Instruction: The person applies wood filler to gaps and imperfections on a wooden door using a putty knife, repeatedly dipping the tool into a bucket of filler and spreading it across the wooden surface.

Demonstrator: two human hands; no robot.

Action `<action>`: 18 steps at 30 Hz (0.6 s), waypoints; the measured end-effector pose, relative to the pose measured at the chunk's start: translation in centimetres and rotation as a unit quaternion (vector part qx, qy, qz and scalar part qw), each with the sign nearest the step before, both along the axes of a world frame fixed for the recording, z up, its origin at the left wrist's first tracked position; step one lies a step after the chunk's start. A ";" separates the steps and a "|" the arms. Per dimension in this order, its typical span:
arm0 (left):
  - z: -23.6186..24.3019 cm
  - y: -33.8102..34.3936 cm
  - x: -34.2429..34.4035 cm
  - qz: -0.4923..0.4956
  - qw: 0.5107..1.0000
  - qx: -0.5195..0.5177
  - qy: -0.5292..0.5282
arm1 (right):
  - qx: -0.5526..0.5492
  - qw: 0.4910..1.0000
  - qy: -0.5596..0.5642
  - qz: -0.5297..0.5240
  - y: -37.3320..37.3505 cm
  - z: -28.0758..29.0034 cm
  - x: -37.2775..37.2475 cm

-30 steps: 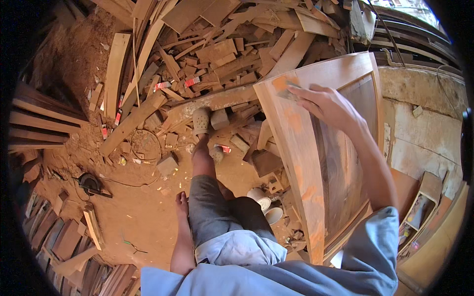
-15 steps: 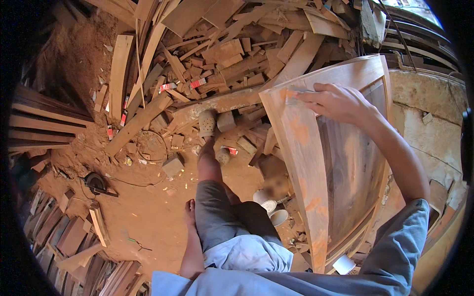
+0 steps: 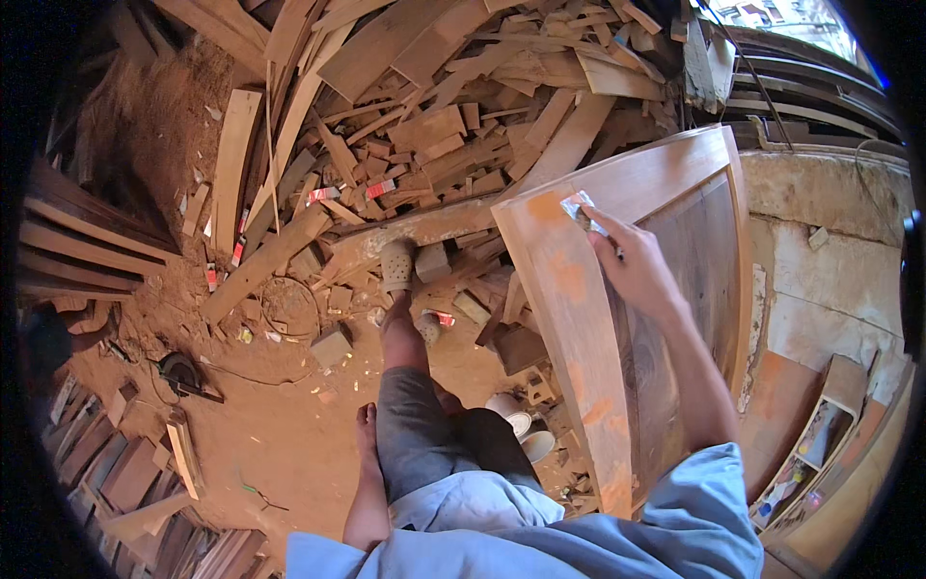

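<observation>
My right hand [image 3: 637, 265] grips a putty knife [image 3: 579, 205], its pale, smeared blade against the top left corner of a wooden door [image 3: 569, 318]. The handle is mostly hidden by the fingers. Orange-brown filler patches [image 3: 600, 410] mark the door's left frame board, near the blade and lower down. Dark recessed panels [image 3: 666, 357] sit inside the frame. The door leans in front of me on my right. My left hand [image 3: 367, 422] hangs beside my left thigh, fingers loosely extended, with nothing visible in it.
Wood offcuts [image 3: 434, 130] are heaped beyond my feet. White containers [image 3: 535, 444] stand by the door's left edge. A dark circular power tool [image 3: 181, 374] lies on the dirt floor at left, near stacked boards [image 3: 125, 473]. An open box of small items [image 3: 810, 454] is at right.
My right hand has turned, its forearm now pointing more steeply upward, and the putty knife blade shows more. My view has shifted slightly, revealing the box at right. My left hand stays by the thigh.
</observation>
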State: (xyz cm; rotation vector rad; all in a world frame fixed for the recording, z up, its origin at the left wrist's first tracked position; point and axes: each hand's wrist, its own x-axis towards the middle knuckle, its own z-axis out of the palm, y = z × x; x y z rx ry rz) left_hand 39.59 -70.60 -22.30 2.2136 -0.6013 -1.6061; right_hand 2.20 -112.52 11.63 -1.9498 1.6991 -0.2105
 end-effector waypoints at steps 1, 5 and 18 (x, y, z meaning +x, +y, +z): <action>1.1 -0.7 -0.1 0.008 1.000 0.013 0.005 | -0.009 1.000 -0.004 -0.004 0.6 -1.2 0.2; 2.6 -1.9 -0.1 -0.006 0.999 0.031 -0.009 | 0.004 0.999 -0.010 -0.046 1.0 -3.0 2.4; 0.4 -1.2 0.4 -0.009 1.000 -0.022 -0.006 | 0.063 0.955 0.171 0.235 -2.2 3.0 -0.5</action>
